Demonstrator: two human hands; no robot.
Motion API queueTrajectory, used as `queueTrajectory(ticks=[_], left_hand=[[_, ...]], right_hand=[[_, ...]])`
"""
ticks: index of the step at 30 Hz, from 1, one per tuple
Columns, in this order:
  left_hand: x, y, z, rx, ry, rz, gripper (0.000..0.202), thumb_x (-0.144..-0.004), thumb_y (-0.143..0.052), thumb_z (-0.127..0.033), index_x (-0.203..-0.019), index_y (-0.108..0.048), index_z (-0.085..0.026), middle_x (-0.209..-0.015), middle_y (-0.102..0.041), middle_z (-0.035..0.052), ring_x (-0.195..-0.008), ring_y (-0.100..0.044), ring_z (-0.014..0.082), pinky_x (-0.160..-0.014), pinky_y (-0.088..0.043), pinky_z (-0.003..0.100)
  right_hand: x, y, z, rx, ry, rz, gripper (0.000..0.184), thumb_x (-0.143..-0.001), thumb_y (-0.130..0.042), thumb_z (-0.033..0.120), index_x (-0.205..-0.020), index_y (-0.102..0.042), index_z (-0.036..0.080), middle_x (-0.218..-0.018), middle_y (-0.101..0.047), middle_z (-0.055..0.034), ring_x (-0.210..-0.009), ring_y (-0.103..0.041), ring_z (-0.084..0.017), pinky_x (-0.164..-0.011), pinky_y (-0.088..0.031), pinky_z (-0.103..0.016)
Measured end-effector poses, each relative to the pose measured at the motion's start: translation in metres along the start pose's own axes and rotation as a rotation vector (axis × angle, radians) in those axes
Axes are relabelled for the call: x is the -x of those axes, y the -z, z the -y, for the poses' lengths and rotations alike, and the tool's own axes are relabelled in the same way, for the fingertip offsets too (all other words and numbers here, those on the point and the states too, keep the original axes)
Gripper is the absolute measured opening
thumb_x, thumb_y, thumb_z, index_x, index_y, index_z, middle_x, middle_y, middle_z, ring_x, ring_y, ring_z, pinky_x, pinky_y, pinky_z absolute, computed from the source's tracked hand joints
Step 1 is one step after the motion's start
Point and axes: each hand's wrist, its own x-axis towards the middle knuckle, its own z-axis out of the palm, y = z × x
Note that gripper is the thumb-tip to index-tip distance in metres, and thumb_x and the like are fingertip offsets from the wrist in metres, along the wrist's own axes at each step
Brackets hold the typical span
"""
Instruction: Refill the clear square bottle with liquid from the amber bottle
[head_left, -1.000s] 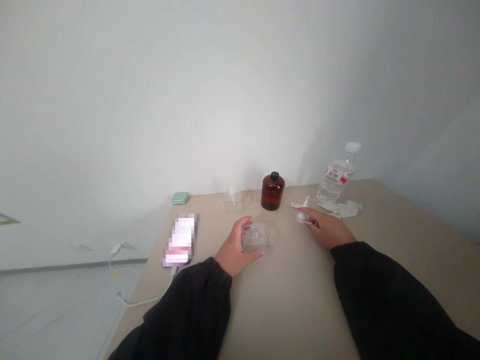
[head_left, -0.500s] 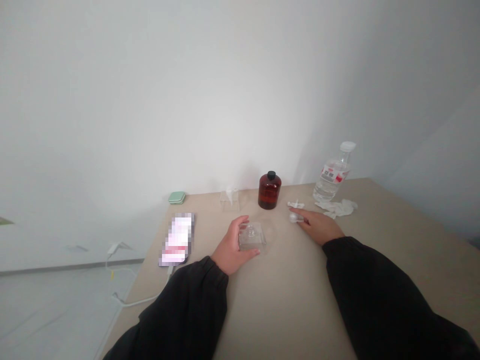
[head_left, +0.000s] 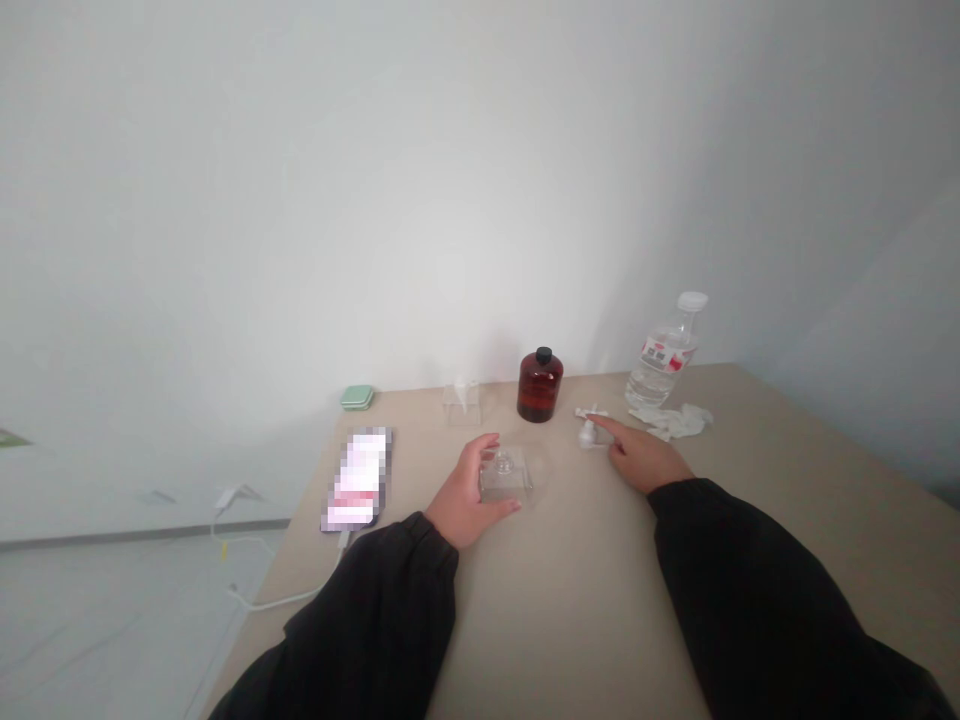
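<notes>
Left hand [head_left: 459, 500] pinches clear square bottle [head_left: 504, 486]; right hand [head_left: 649, 460], grip unclear.
Water bottle [head_left: 655, 379] and amber bottle [head_left: 539, 388] hold liquid.

Plain room (table [head_left: 555, 610], white wall [head_left: 450, 200])

My beige table [head_left: 555, 620] carries a dark red bottle [head_left: 539, 390]. Left of that bottle I have a clear box [head_left: 474, 412], farther left a green case [head_left: 357, 398], and left and nearer me a phone [head_left: 357, 480]. Directly nearer me than the bottle sits a clear square container [head_left: 504, 488]; to its right are small white pieces [head_left: 592, 411], crumpled tissue [head_left: 679, 421] and a water bottle [head_left: 656, 378].
</notes>
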Motion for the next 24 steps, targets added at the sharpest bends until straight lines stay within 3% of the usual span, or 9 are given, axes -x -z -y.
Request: queueTrajectory(ticks=[4,7,11,14,18,21,24], left_hand=[[0.000,0.001,-0.003,-0.038,-0.046,0.010,0.081,-0.069,-0.077,-0.022,-0.136,-0.031,-0.024,-0.132,-0.044,0.0112,-0.122,-0.047,0.0280,-0.107,-0.036,0.050],[-0.001,0.001,-0.004,-0.072,-0.070,0.007,0.082,-0.068,-0.077,-0.022,-0.136,-0.032,-0.024,-0.132,-0.045,0.0111,-0.122,-0.047,0.0285,-0.107,-0.037,0.050],[-0.001,0.001,-0.003,-0.115,-0.106,0.011,0.084,-0.066,-0.078,-0.021,-0.136,-0.031,-0.024,-0.132,-0.044,0.0114,-0.123,-0.047,0.0290,-0.107,-0.037,0.050],[-0.001,0.000,-0.001,-0.137,-0.130,0.006,0.087,-0.065,-0.079,-0.020,-0.137,-0.030,-0.024,-0.131,-0.044,0.0113,-0.122,-0.048,0.0293,-0.106,-0.038,0.050],[-0.001,0.000,-0.001,-0.148,-0.135,0.003,0.090,-0.064,-0.079,-0.021,-0.138,-0.029,-0.024,-0.132,-0.044,0.0117,-0.122,-0.047,0.0296,-0.106,-0.038,0.050],[-0.001,0.000,-0.001,-0.147,-0.128,0.004,0.090,-0.063,-0.079,-0.021,-0.138,-0.029,-0.023,-0.133,-0.043,0.0126,-0.123,-0.046,0.0305,-0.107,-0.037,0.051],[-0.001,0.000,0.000,-0.160,-0.133,-0.015,0.090,-0.063,-0.079,-0.020,-0.138,-0.030,-0.022,-0.134,-0.043,0.0128,-0.126,-0.044,0.0313,-0.108,-0.035,0.053]], right_hand=[[0.004,0.007,0.000,0.019,-0.122,-0.091,0.062,-0.081,-0.043,0.016,-0.142,-0.043,0.029,-0.104,-0.072,-0.0092,-0.084,-0.067,-0.028,-0.069,-0.047,-0.036],[0.007,0.016,0.011,-0.043,-0.187,-0.239,0.054,-0.083,-0.042,0.019,-0.136,-0.051,0.025,-0.092,-0.072,-0.0095,-0.076,-0.065,-0.027,-0.067,-0.047,-0.038],[-0.002,0.023,0.041,-0.249,-0.019,-0.549,0.043,-0.081,-0.046,0.021,-0.122,-0.061,0.019,-0.091,-0.066,-0.0092,-0.079,-0.062,-0.024,-0.077,-0.050,-0.039],[-0.024,0.024,0.065,-0.406,0.037,-0.638,0.051,-0.080,-0.053,0.027,-0.130,-0.052,0.017,-0.105,-0.062,-0.0125,-0.091,-0.061,-0.026,-0.085,-0.051,-0.042],[-0.059,0.023,0.085,-0.441,0.074,-0.588,0.078,-0.074,-0.066,0.039,-0.141,-0.036,0.014,-0.132,-0.049,-0.0194,-0.119,-0.050,-0.032,-0.104,-0.039,-0.050],[-0.074,0.022,0.091,-0.434,0.030,-0.457,0.093,-0.070,-0.071,0.044,-0.147,-0.026,0.017,-0.134,-0.049,-0.0196,-0.120,-0.051,-0.035,-0.102,-0.041,-0.052],[-0.078,0.022,0.094,-0.386,-0.010,-0.380,0.090,-0.070,-0.071,0.042,-0.146,-0.027,0.021,-0.130,-0.053,-0.0180,-0.116,-0.056,-0.037,-0.097,-0.044,-0.053]])
